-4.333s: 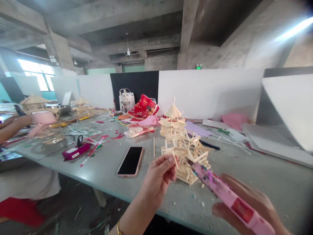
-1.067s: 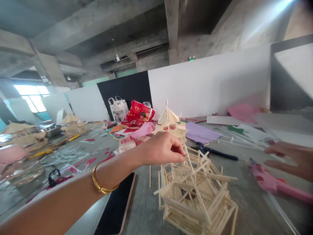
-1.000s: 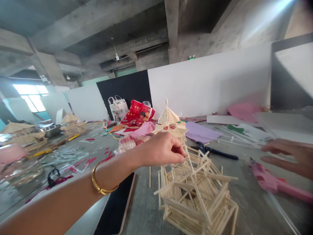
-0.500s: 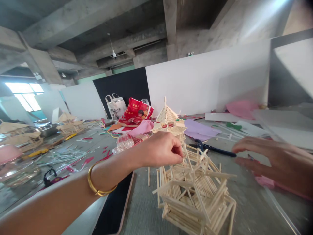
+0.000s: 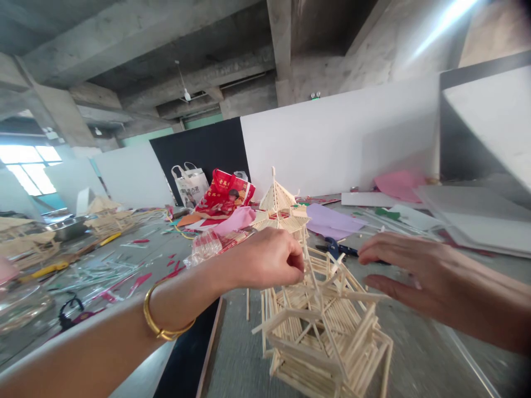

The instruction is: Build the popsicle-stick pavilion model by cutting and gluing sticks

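Observation:
A stick-built wooden model [image 5: 323, 331] stands on the grey table at the lower centre, with an open lattice of pale sticks. Behind it rises a pointed stick roof [image 5: 277, 198] with tiers below. My left hand [image 5: 269, 260], above a gold bangle [image 5: 160, 326], is closed at the model's upper left side; its fingertips are bent against the sticks and whatever they pinch is hidden. To the right of the model, my right hand [image 5: 398, 265] is held with thumb and fingers apart, nothing between them. Its fingertips are near the dark blue pliers [image 5: 340, 249].
A dark flat panel [image 5: 191, 348] lies under my left forearm. Purple paper [image 5: 334, 220], a red bag [image 5: 226, 193] and a white tote bag [image 5: 189, 185] are behind. Scattered sticks, a yellow-handled knife [image 5: 50, 270] and a metal bowl [image 5: 68, 228] are on the left.
My right hand has moved left, closer to the model and over the pliers' handle end. My left hand stays at the model. The view has shifted slightly.

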`<state>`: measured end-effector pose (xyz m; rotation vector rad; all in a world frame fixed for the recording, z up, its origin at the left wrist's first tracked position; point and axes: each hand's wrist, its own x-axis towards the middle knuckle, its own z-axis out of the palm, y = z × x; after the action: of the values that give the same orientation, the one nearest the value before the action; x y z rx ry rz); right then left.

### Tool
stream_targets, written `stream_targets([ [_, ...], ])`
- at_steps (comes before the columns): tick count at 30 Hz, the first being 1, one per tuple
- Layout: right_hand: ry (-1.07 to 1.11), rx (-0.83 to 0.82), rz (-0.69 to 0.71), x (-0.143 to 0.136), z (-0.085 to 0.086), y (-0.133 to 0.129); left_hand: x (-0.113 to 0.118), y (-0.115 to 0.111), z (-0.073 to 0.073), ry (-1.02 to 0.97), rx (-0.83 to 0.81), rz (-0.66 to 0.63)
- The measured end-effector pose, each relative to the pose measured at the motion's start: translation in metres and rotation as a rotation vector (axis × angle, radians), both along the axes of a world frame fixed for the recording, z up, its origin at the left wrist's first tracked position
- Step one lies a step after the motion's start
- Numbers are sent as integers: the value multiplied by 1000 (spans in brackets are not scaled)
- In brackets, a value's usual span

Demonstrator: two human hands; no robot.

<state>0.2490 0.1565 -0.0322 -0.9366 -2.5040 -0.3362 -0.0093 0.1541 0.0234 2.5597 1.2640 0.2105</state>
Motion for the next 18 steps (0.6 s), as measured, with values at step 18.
stream_targets([
  [18, 55, 31, 81, -10, 2, -8, 3, 0, 1, -1, 34, 4],
])
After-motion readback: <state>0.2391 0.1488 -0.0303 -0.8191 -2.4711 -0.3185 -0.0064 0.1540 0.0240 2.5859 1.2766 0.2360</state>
